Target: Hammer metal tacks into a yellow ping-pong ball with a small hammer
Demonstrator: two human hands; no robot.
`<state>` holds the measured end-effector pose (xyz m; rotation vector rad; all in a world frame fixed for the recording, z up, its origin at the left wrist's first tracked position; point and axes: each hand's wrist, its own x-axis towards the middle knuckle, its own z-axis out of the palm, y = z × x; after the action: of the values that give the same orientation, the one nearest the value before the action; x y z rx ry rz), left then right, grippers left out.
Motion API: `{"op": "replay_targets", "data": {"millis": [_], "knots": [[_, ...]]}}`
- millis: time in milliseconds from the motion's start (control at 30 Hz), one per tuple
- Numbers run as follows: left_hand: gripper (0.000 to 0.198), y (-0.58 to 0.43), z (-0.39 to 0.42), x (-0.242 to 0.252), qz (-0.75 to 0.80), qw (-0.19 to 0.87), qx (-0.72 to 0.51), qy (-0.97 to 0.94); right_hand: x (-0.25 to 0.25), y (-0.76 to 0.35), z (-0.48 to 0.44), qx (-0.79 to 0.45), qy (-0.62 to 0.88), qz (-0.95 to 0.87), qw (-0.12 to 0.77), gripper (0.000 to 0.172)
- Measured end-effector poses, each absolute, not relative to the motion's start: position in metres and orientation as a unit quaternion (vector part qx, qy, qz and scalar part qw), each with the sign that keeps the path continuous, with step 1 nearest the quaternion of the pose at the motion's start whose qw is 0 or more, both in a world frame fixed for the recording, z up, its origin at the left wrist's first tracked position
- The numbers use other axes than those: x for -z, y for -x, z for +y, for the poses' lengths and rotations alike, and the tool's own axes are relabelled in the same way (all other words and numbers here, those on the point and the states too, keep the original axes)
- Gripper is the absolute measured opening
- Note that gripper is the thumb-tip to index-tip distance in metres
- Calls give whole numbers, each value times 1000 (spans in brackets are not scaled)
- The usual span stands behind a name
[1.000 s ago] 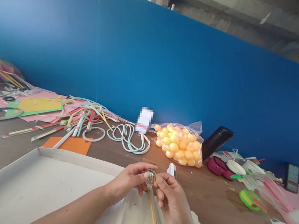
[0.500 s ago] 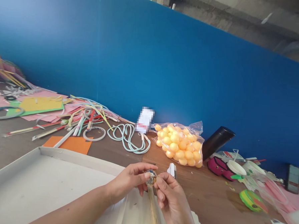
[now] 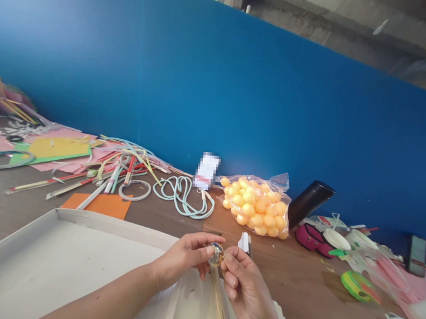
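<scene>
Low in the middle of the view, my left hand (image 3: 186, 258) and my right hand (image 3: 244, 287) meet around a small shiny round thing (image 3: 215, 253) at the top end of a bundle of thin yellowish sticks (image 3: 220, 302). Both hands pinch it with thumb and fingers. The sticks run down toward me between my wrists. The hands hover over the near right corner of a shallow white tray (image 3: 61, 261).
Behind stand a bag of orange balls (image 3: 255, 207), a pale green cord (image 3: 182, 196), a black cylinder (image 3: 309, 202), coloured straws and paper (image 3: 91, 165), an orange sheet (image 3: 101, 205), a small white clip (image 3: 244, 242), a green-yellow disc (image 3: 359, 285) and a phone (image 3: 417, 253). A blue wall (image 3: 216, 98) backs the table.
Nothing but a slight shift of the camera; both hands keep pinching the round thing in the same place.
</scene>
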<state>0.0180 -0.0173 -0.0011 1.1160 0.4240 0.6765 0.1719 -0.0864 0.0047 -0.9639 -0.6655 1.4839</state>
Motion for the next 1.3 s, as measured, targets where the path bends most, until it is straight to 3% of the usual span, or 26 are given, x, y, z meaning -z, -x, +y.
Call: {"op": "replay_targets", "data": {"millis": [800,1300], "knots": [[39,-19,-19,-1,203,761,-319,-527,-6,-171,-86,-604,453,-311,577,16],[37,-19,-19,1,209,723,-324,-573,-10,-168,-86,-581,497,-326,556,29]]}}
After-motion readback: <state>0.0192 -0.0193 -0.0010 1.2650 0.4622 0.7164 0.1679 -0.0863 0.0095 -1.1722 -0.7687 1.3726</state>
